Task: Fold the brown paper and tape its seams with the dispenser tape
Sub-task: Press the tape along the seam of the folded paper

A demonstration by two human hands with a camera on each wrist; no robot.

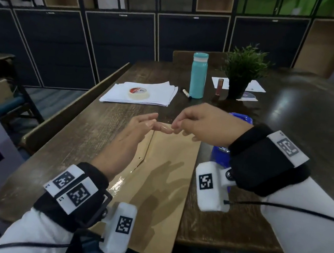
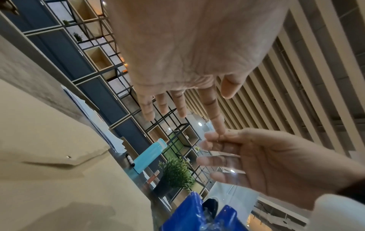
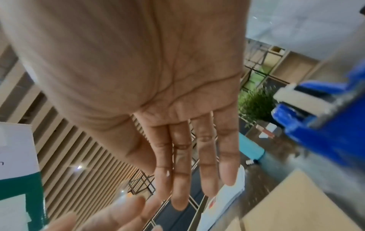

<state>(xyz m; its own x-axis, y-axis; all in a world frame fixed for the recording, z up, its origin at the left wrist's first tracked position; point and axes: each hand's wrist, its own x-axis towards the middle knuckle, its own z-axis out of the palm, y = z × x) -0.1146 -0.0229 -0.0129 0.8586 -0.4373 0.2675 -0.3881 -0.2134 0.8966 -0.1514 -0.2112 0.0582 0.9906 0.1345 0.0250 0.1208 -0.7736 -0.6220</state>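
Note:
The folded brown paper [image 1: 163,181] lies lengthwise on the dark wooden table [image 1: 93,136], its seam glossy with clear tape. My left hand [image 1: 139,128] hovers over the paper's far end with its fingers straight and holds nothing. My right hand [image 1: 206,124] meets it there, thumb and forefinger pinching a short clear tape strip [image 1: 162,127] at the left index fingertip. In the left wrist view the film of the strip [image 2: 227,164] gleams across the right fingers [image 2: 213,161]. The blue tape dispenser [image 1: 220,157] stands beside the paper, mostly hidden behind my right wrist.
A stack of white sheets [image 1: 158,94] carrying a masking tape roll [image 1: 138,94] lies at the far left. Behind it are a marker [image 1: 187,93], a teal bottle [image 1: 198,76], a small reddish tube [image 1: 219,86] and a potted plant [image 1: 242,72]. A bench [image 1: 71,110] runs along the table's left edge.

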